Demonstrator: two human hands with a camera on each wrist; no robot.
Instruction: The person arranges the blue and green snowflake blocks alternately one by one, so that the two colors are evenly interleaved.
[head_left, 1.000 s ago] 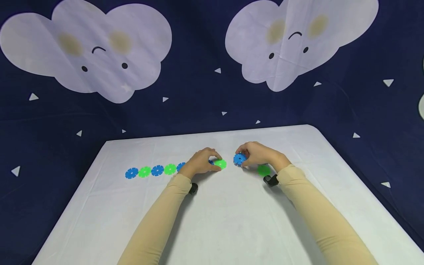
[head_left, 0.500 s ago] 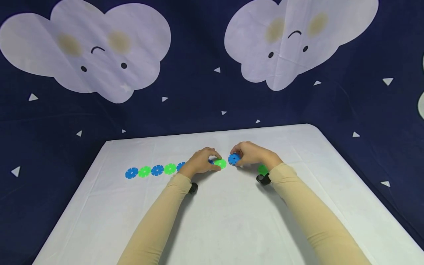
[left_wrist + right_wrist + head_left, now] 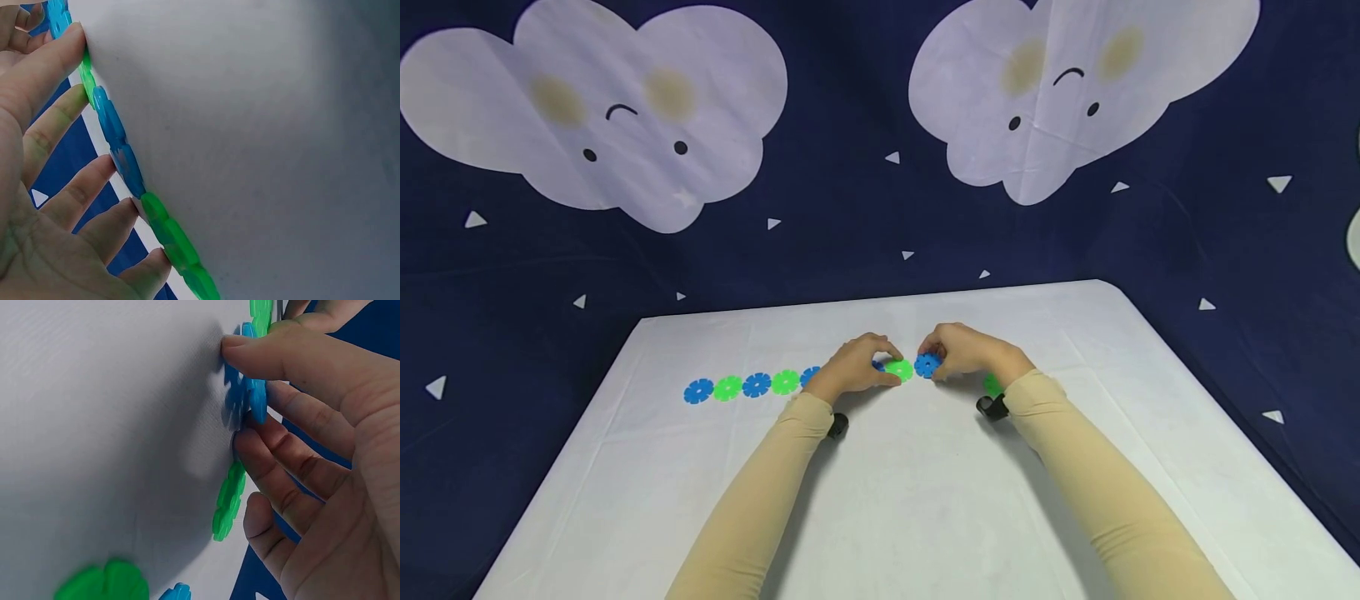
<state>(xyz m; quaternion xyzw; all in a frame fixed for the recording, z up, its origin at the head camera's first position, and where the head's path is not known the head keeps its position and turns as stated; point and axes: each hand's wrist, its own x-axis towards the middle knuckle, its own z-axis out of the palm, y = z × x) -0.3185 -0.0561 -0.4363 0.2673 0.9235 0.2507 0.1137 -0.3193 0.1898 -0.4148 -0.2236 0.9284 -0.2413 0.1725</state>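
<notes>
My left hand (image 3: 856,365) lies over the end of a row of notched plastic discs, its thumb and index finger at opposite edges of the last green disc (image 3: 900,370). In the left wrist view its other fingertips touch the row, near a blue disc (image 3: 127,170) and a green disc (image 3: 170,231). My right hand (image 3: 966,348) pinches a blue disc (image 3: 255,375) between thumb and fingers. In the head view that disc sits just right of the green one, tilted close over the tabletop.
The row's left part alternates blue and green, starting with a blue disc (image 3: 698,392). A loose green disc (image 3: 992,385) shows beside the right wrist, and a blue piece (image 3: 177,592) at the right wrist view's bottom. The white table (image 3: 895,508) meets a dark cloud-patterned backdrop (image 3: 842,208).
My right hand has moved left with the blue disc, then slightly lower, bringing it up close to the green disc. My left hand has stayed in place.
</notes>
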